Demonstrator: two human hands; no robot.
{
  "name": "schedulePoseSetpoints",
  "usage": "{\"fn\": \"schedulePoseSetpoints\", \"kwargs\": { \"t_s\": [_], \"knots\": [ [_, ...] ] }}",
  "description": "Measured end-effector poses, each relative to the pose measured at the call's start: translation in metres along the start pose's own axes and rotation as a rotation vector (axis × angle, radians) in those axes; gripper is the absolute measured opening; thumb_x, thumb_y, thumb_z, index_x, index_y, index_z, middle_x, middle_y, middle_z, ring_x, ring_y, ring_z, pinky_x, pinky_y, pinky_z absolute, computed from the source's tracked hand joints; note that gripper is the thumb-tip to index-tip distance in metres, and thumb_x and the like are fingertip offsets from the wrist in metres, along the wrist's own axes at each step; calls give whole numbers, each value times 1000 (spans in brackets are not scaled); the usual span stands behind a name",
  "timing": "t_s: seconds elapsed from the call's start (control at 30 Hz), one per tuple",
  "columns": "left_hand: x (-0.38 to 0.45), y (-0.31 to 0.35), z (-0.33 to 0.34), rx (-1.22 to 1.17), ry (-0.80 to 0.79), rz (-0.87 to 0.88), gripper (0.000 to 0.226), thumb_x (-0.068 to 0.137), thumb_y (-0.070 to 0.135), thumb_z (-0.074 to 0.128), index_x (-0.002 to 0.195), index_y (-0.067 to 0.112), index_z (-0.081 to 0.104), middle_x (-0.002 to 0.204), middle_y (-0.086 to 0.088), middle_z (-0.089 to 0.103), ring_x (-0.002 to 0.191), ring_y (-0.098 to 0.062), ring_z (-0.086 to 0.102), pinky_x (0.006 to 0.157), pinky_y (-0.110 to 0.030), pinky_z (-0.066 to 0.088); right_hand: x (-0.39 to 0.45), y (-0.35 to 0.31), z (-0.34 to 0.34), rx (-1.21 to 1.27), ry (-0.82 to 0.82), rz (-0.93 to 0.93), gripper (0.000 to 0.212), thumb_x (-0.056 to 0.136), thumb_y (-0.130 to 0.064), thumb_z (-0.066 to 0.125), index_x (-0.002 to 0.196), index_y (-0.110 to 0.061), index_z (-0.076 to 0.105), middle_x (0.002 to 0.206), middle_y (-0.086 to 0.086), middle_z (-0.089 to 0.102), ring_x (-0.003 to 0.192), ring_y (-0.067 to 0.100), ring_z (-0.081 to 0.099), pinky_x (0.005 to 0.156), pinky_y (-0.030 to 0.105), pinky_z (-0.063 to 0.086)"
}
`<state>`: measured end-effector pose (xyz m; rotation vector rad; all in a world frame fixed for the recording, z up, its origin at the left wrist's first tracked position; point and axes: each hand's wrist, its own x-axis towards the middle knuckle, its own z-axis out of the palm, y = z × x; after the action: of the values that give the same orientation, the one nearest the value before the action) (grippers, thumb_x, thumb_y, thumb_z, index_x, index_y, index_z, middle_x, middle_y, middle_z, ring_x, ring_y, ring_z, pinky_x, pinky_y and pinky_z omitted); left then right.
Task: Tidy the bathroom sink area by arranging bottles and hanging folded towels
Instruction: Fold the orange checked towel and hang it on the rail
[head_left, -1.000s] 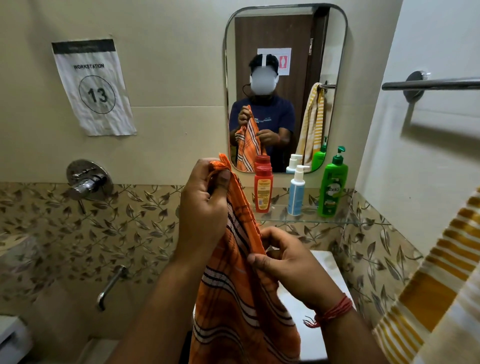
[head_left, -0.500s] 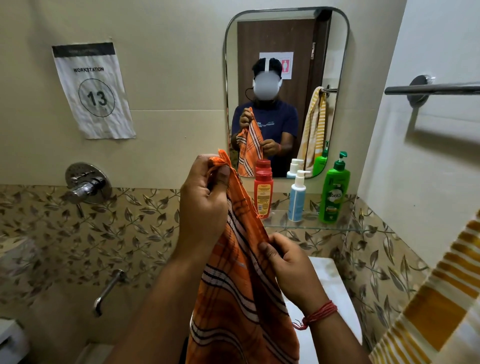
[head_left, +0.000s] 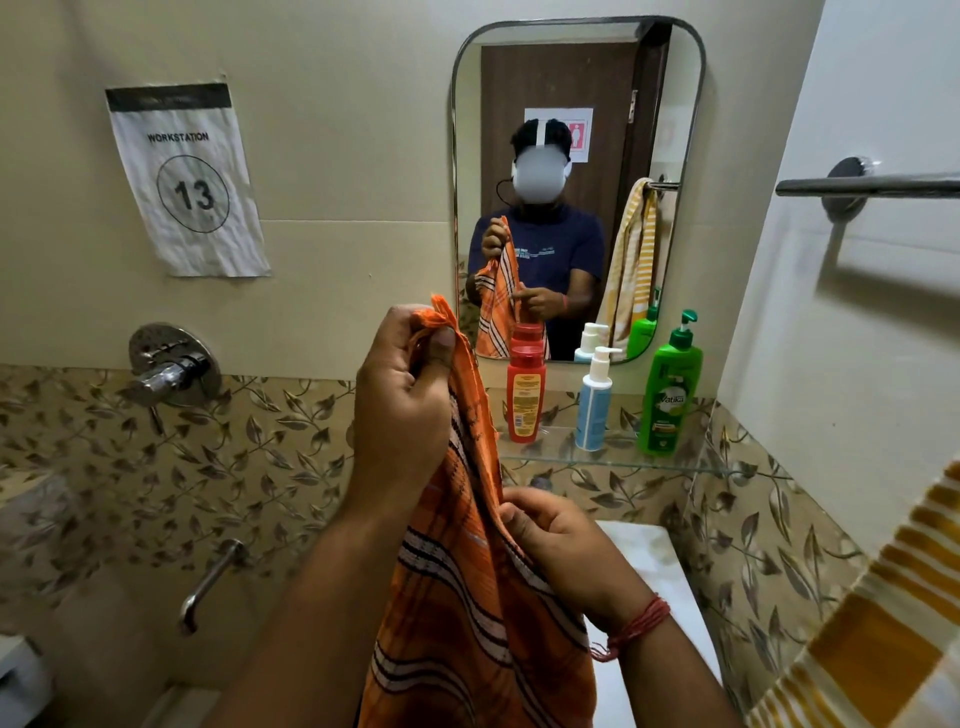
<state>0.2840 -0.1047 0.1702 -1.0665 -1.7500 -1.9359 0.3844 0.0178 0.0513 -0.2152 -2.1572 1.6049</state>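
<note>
An orange checked towel (head_left: 467, 613) hangs in front of me. My left hand (head_left: 402, 405) pinches its top corner at about chest height. My right hand (head_left: 556, 545) grips the towel's right edge lower down. On the glass shelf (head_left: 696, 466) under the mirror stand a red bottle (head_left: 525, 389), a light blue pump bottle (head_left: 594, 402) and a green pump bottle (head_left: 670, 395). A yellow striped towel (head_left: 878, 623) hangs at the lower right. A metal towel bar (head_left: 872, 186) is fixed to the right wall.
A mirror (head_left: 576, 182) shows a person holding the towel. A wall tap (head_left: 169, 371) and a spout (head_left: 208, 582) are on the left wall. A white basin (head_left: 654, 571) lies below the shelf. A paper sign (head_left: 187, 182) reads 13.
My right hand has slid down along the towel's right edge, away from my left hand. My left hand keeps its pinch on the top corner.
</note>
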Motion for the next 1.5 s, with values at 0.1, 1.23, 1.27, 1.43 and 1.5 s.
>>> {"fn": "schedulePoseSetpoints", "kwargs": {
  "t_s": [0.1,1.23,1.27,1.43,1.5],
  "knots": [
    [0,2,0,-6,1,14,8,103,24,51,96,22,53,74,10,56,64,6,59,53,-10,46,3,-3,0,-137,108,-86,25,90,-48,57,91,-27,70,85,-14,69,83,1,63,75,20,49],
    [39,-44,-18,16,311,-111,2,102,32,54,101,33,54,90,14,61,79,2,58,67,-18,48,-8,23,-26,14,177,-96,41,71,-57,76,80,-23,55,76,9,56,71,24,57,63,41,49],
    [43,-48,-20,12,343,-126,5,102,31,54,99,35,54,90,15,60,80,2,57,69,-19,47,-9,22,-29,44,162,-93,43,71,-61,74,83,-24,58,79,9,60,74,25,60,66,41,51],
    [52,-66,-26,-50,461,-242,6,103,26,52,102,32,53,92,17,60,82,0,57,77,-21,47,-8,16,-49,-125,77,-62,44,80,-66,58,83,-23,65,79,-5,62,77,11,61,70,27,48],
    [50,-65,-29,-53,481,-267,8,105,25,48,100,31,52,90,18,57,77,5,54,70,-14,43,-7,13,-58,-297,63,-48,36,81,-60,58,81,-25,65,77,-9,63,74,6,60,66,25,47]
  ]
}}
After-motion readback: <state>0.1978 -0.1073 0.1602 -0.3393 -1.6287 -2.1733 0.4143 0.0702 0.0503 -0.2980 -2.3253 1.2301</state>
